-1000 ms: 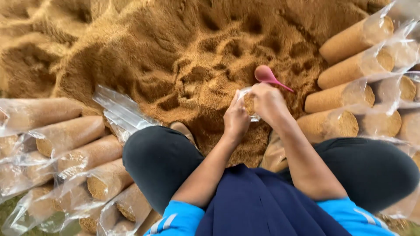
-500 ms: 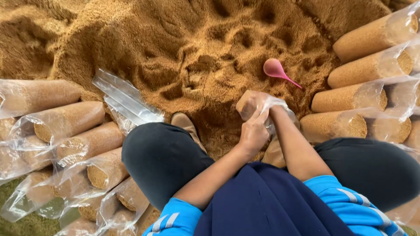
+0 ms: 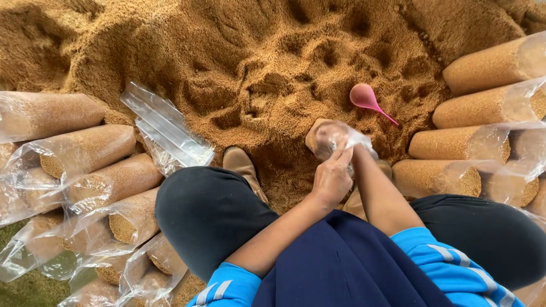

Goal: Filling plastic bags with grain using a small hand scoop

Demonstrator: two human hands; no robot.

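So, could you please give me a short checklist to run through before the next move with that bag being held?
1. Bag in hand: the filled plastic bag is held by the left hand. Ok.
2. Right hand: mostly hidden behind the bag and the left hand, so its grip cannot be judged. Cannot tell.
3. Bag top closed: loose plastic hangs about the top. Cannot tell.
4. Pink scoop: lies free on the sawdust pile, beyond the bag. Ok.
5. Empty bags: a stack lies beside the left knee. Ok.
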